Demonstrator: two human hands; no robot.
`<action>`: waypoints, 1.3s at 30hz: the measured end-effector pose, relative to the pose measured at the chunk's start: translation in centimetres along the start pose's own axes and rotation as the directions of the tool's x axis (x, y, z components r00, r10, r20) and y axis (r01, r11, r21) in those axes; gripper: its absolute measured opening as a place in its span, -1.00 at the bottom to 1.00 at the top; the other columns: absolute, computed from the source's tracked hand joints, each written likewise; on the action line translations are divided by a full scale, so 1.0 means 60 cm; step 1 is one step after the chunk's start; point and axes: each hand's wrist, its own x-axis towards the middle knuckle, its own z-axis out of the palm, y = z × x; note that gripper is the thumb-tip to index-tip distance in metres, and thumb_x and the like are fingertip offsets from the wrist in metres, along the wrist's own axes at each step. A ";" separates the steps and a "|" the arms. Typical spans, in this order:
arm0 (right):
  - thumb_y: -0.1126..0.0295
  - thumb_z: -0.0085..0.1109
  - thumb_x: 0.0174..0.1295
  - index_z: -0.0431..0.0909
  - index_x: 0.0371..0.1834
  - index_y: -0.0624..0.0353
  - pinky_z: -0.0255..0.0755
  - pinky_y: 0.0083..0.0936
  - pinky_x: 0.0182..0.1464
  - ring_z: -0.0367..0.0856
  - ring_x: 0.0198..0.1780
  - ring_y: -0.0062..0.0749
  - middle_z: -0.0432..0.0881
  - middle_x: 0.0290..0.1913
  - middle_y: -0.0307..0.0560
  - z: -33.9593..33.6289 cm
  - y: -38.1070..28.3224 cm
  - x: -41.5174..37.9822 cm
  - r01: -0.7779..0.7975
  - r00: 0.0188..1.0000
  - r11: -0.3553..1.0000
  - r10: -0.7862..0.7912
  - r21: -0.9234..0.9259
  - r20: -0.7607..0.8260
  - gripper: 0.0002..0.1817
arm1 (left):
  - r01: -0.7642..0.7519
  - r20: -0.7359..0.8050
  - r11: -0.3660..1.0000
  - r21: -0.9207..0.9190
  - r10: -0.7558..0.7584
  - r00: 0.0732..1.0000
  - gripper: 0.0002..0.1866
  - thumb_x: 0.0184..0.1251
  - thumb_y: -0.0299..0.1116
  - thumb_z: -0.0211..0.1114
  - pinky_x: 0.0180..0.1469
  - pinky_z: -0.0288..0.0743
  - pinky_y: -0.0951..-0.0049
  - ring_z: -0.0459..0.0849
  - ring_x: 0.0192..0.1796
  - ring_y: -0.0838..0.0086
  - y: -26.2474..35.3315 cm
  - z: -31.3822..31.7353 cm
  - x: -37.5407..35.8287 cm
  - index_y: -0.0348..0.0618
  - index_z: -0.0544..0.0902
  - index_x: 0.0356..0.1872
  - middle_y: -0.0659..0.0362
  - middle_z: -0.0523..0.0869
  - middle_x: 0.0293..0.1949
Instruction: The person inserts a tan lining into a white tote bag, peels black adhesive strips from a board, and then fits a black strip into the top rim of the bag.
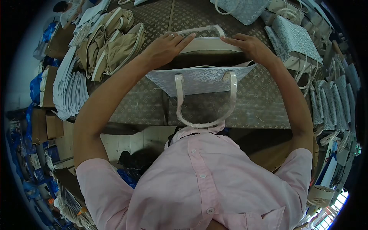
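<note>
A pale blue-and-white patterned handbag [205, 82] sits on the brown patterned table, its mouth spread and a dark olive lining [211, 59] showing. The near handle [234, 97], apparently wrapped in clear film, hangs toward my body; the far handle [197, 29] stands behind the white band of the far rim. My left hand [163, 49] grips the far rim near its left end, fingers closed over the edge. At the opposite end, my right hand [251, 46] holds the same rim, fingertips pointing inward. Parts of both hands' grip on the inner side are hidden.
Tan lining pouches [117, 50] and stacked white sheets [71, 92] lie at left. More patterned bags [293, 38] crowd the right, with folded pieces [331, 103] below them. A small fan [321, 195] is at lower right. Another person [69, 13] appears far left.
</note>
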 end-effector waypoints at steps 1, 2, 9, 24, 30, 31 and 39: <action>0.65 -0.04 0.09 0.34 0.25 -0.22 0.48 -0.35 -0.17 0.57 -0.27 -0.16 0.55 -0.24 -0.01 0.003 0.003 -0.001 -0.019 1.000 0.999 0.019 0.030 -0.012 -0.37 | -0.003 0.004 0.999 0.032 0.003 1.000 -0.39 0.16 -0.53 0.09 -0.01 0.45 0.36 0.55 -0.13 0.31 0.000 0.000 0.001 -0.16 0.22 0.30 0.08 0.54 -0.15; 0.64 -0.02 0.08 0.38 0.22 -0.20 0.48 -0.36 -0.17 0.57 -0.28 -0.16 0.56 -0.25 0.00 0.007 0.007 -0.002 -0.041 0.999 0.997 0.042 0.062 -0.027 -0.39 | -0.011 0.010 0.998 0.066 0.010 1.000 -0.45 0.20 -0.47 0.09 -0.02 0.45 0.39 0.58 -0.15 0.31 -0.002 0.000 0.002 -0.18 0.26 0.27 0.08 0.57 -0.11; 0.53 0.04 0.15 0.49 0.09 -0.01 0.47 -0.35 -0.16 0.60 -0.18 -0.11 0.61 -0.18 0.04 0.010 0.015 -0.017 -0.112 0.982 0.962 0.145 0.249 -0.119 -0.60 | 0.027 -0.194 0.992 -0.127 -0.052 0.980 -0.65 0.22 -0.42 0.11 -0.14 0.49 0.39 0.63 -0.29 0.33 0.013 0.028 0.037 -0.23 0.47 0.05 0.10 0.63 -0.31; 0.35 0.08 0.19 0.47 -0.17 0.20 0.43 -0.32 -0.37 0.58 -0.38 -0.14 0.60 -0.33 -0.04 0.026 0.020 0.015 -0.003 0.996 0.992 0.014 0.124 -0.093 -0.80 | 0.023 -0.139 0.936 -0.351 -0.076 0.987 -0.84 0.28 -0.31 0.11 -0.56 0.47 0.37 0.63 -0.51 0.30 0.065 0.046 0.139 -0.17 0.46 -0.41 0.14 0.60 -0.52; 0.39 0.03 0.16 0.45 -0.12 0.17 0.41 -0.27 -0.38 0.57 -0.37 -0.08 0.57 -0.37 0.03 0.022 0.038 0.020 0.172 0.983 0.976 -0.161 0.133 -0.089 -0.78 | 0.062 -0.084 0.908 -0.414 -0.106 0.991 -0.80 0.26 -0.29 0.13 -0.39 0.54 0.36 0.66 -0.34 0.26 0.054 0.031 0.131 -0.22 0.49 -0.25 0.05 0.63 -0.36; 0.41 0.03 0.14 0.45 -0.10 0.15 0.42 -0.29 -0.39 0.57 -0.39 -0.09 0.57 -0.35 0.03 0.028 0.041 0.014 0.178 0.975 0.978 -0.160 0.108 -0.155 -0.76 | 0.070 -0.080 0.911 -0.406 -0.111 0.991 -0.80 0.26 -0.29 0.13 -0.39 0.54 0.36 0.66 -0.34 0.26 0.044 0.028 0.119 -0.22 0.49 -0.25 0.05 0.63 -0.36; 0.45 0.05 0.08 0.39 0.05 0.14 0.46 -0.33 -0.33 0.55 -0.40 -0.09 0.54 -0.28 0.00 0.011 0.013 0.050 0.265 0.930 0.907 -0.330 -0.326 -0.162 -0.60 | 0.544 0.314 0.703 -0.458 -0.445 0.839 -0.63 0.31 -0.27 0.10 -0.10 0.46 0.23 0.60 -0.14 0.09 -0.016 -0.051 -0.056 -0.17 0.42 0.10 -0.05 0.61 -0.16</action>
